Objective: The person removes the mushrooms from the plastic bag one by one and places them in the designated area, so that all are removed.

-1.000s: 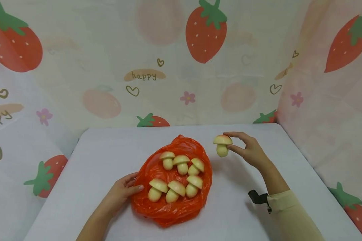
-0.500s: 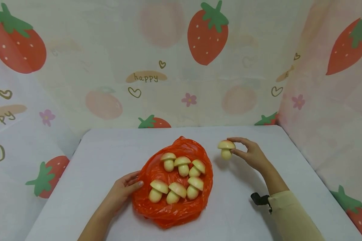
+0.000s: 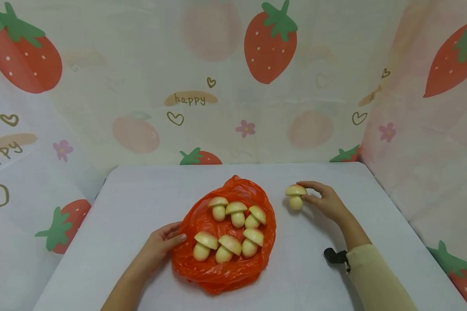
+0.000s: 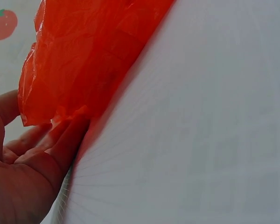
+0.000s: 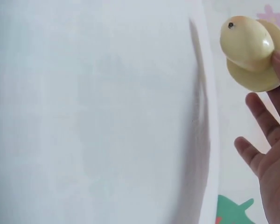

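Between thumb and fingers, my right hand (image 3: 328,202) pinches a cream toy mushroom (image 3: 296,198) by its cap, right of the bag. Its stem points down, close to the table; whether it touches is hard to tell. The right wrist view shows a small dark spot on the stem end of this mushroom (image 5: 247,44). My left hand (image 3: 155,248) holds the left edge of a red plastic bag (image 3: 218,274), thumb on top and fingers underneath, as the left wrist view of the bag (image 4: 91,56) shows. Several similar mushrooms (image 3: 228,248) lie in two rows on the bag.
A white cloth covers the table (image 3: 148,190). Behind and at both sides hangs a strawberry-printed curtain (image 3: 225,129). A black wrist camera (image 3: 335,255) sits at the right sleeve (image 3: 377,276).
My right hand has moved slightly right and down with the mushroom, nearer the table. The left hand stays at the bag's edge. The whole head view has shifted a little.
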{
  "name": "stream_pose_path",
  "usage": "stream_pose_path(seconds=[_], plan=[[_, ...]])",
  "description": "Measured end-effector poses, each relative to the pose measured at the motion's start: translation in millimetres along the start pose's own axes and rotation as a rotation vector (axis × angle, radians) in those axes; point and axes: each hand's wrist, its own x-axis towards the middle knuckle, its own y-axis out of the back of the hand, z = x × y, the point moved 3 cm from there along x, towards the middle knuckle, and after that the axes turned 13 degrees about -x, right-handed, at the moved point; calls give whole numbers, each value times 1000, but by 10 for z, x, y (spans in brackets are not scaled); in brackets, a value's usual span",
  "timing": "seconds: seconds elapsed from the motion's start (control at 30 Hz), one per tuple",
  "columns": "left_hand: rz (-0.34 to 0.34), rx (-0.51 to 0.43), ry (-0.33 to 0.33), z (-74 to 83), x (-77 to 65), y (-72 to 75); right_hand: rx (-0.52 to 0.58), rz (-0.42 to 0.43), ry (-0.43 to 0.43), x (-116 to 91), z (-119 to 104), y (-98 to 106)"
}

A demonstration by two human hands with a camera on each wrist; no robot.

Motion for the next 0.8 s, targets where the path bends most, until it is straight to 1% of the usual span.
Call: stream_pose_path(seconds=[0.2, 0.4, 0.5, 0.6, 0.8], plan=[[8, 2, 16, -25, 2, 7, 19, -31, 10, 91, 67, -1], [-5, -22, 23, -37, 13, 8, 34, -83, -11, 172, 84, -20], [-8, -12, 20, -31, 10, 4, 38, -102, -18, 193, 85, -27], [-4, -5, 19, -28, 8, 3, 38, -111, -32, 213, 89, -39], [4, 7, 25, -28, 5, 1, 51, -125, -34, 246, 79, -45]])
